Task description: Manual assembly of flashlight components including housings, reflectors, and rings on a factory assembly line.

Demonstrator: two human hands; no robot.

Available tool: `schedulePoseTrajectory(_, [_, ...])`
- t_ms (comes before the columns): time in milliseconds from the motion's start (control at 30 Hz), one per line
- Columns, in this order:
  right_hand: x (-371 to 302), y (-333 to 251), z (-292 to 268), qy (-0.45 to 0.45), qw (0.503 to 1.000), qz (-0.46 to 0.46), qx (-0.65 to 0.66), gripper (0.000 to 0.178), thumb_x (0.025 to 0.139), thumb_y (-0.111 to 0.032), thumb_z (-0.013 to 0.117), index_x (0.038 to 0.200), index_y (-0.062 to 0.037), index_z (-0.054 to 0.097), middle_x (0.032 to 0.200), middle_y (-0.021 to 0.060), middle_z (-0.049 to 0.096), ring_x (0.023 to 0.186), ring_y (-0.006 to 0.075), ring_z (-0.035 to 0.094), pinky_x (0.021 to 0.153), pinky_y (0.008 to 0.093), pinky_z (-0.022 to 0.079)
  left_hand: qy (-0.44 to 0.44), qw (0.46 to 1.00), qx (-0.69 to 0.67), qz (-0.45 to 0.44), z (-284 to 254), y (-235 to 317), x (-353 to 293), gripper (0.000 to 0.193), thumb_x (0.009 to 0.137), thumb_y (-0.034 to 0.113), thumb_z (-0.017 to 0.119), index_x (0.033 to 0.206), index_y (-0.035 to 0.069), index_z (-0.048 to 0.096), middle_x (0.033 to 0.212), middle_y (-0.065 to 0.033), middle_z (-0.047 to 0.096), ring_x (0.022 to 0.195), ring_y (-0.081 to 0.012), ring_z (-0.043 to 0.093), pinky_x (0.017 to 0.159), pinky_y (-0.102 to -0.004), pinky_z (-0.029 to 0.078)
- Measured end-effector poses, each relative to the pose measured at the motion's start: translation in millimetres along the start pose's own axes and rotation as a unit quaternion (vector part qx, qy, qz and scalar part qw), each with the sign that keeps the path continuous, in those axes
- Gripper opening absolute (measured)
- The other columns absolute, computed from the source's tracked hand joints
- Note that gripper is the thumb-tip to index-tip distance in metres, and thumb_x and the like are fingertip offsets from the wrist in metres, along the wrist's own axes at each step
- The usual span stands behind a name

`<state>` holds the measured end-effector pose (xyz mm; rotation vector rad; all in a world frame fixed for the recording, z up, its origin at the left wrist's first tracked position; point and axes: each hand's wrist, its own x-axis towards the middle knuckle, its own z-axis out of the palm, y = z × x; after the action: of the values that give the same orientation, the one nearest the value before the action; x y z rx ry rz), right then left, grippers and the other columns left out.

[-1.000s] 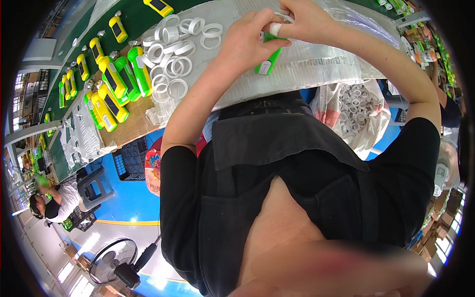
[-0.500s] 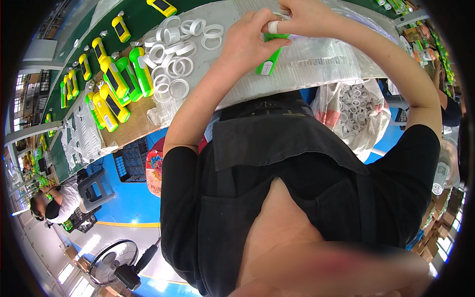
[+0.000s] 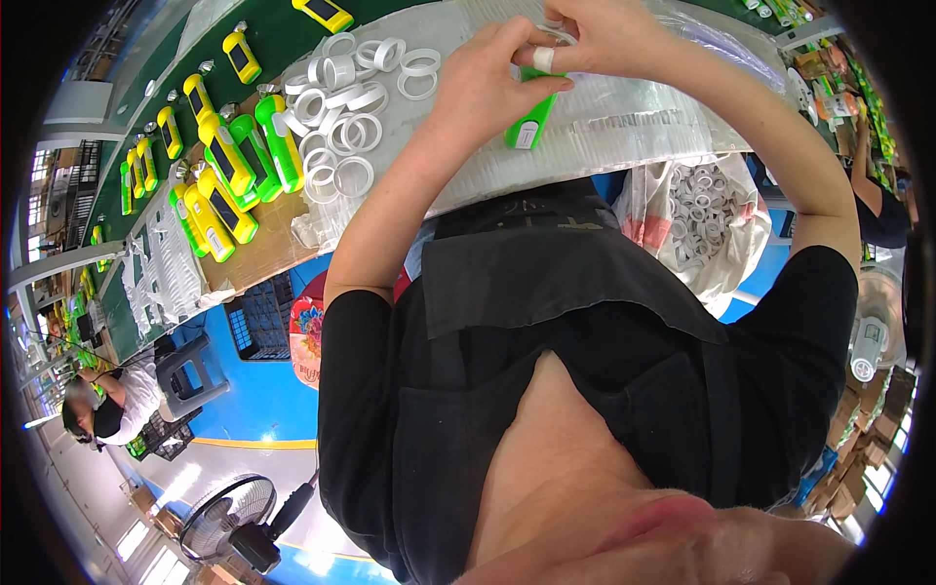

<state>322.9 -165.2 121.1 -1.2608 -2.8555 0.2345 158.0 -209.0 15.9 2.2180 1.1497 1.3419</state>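
Note:
My left hand (image 3: 486, 83) grips a green torch-like device (image 3: 526, 119) by its upper end, above a sheet of clear plastic (image 3: 624, 117) on the bench. My right hand (image 3: 604, 34) meets it at the top of the device, fingers pinched on a white ring (image 3: 558, 31) there; one finger wears white tape. A heap of loose white rings (image 3: 341, 107) lies just left of my left hand. Beyond them stand yellow and green devices (image 3: 239, 161) in rows.
A plastic bag of white rings (image 3: 697, 219) hangs at the bench edge on my right. A black crate (image 3: 261, 314) and grey stool (image 3: 190, 370) stand on the blue floor at left. Another person (image 3: 107, 409) sits lower left; a fan (image 3: 219, 517) stands below.
Both hands stay on the green device; the left hand has shifted slightly right and the device now hangs more upright beneath it.

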Motion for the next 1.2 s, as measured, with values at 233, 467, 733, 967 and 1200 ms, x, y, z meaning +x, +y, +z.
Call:
schedulePoseTrajectory(233, [-9, 20, 49, 0.044, 0.972, 0.04, 0.228, 0.044, 0.079, -0.035, 0.076, 0.104, -0.0014, 0.062, 0.096, 0.0132, 0.065, 0.089, 0.0256, 0.063, 0.078, 0.0358, 0.049, -0.013, 1.0, 0.003, -0.005, -5, -2, -5, 0.039, 0.068, 0.023, 0.087, 0.095, 0.011, 0.061, 0.088, -0.0014, 0.067, 0.074, -0.0158, 0.059, 0.068, -0.0283, 0.05])
schedulePoseTrajectory(467, [-29, -30, 192, 0.226, 0.793, 0.053, 0.563, 0.076, 0.076, -0.034, 0.08, 0.136, -0.0043, 0.044, 0.114, 0.0095, 0.061, 0.104, 0.0196, 0.059, 0.09, 0.0347, 0.048, 0.027, 0.969, -0.245, -0.018, -6, -24, -11, 0.041, 0.074, 0.021, 0.084, 0.101, 0.007, 0.056, 0.096, -0.0064, 0.069, 0.095, -0.0189, 0.067, 0.08, -0.0326, 0.054])
schedulePoseTrajectory(733, [-51, -58, 161, -0.203, 0.488, -0.167, 0.832, 0.049, 0.067, -0.012, 0.077, 0.102, -0.0019, 0.044, 0.061, 0.007, 0.051, 0.049, 0.0146, 0.049, 0.043, 0.0278, 0.036, -0.1, 0.846, -0.523, -0.03, -29, 28, -12, 0.034, 0.08, 0.018, 0.07, 0.108, 0.005, 0.055, 0.095, -0.016, 0.065, 0.083, -0.0272, 0.067, 0.077, -0.0382, 0.054])
schedulePoseTrajectory(967, [-17, -36, 168, 0.149, 0.81, 0.003, 0.567, 0.039, 0.074, -0.018, 0.077, 0.106, -0.0043, 0.06, 0.095, 0.0063, 0.067, 0.088, 0.018, 0.065, 0.078, 0.0317, 0.052, 0.01, 0.927, -0.372, -0.05, -20, 3, -10, 0.037, 0.079, -0.003, 0.071, 0.112, 0.005, 0.056, 0.098, -0.0096, 0.066, 0.09, -0.0196, 0.067, 0.078, -0.0322, 0.055])
schedulePoseTrajectory(1200, [-13, -43, 184, 0.198, 0.788, 0.018, 0.583, 0.037, 0.074, -0.016, 0.075, 0.106, -0.0041, 0.06, 0.097, 0.0075, 0.068, 0.091, 0.0169, 0.065, 0.08, 0.0325, 0.051, 0.029, 0.923, -0.371, -0.094, -15, 7, -11, 0.041, 0.077, 0.008, 0.079, 0.113, 0.007, 0.06, 0.093, -0.0031, 0.068, 0.088, -0.0107, 0.065, 0.076, -0.0263, 0.053])
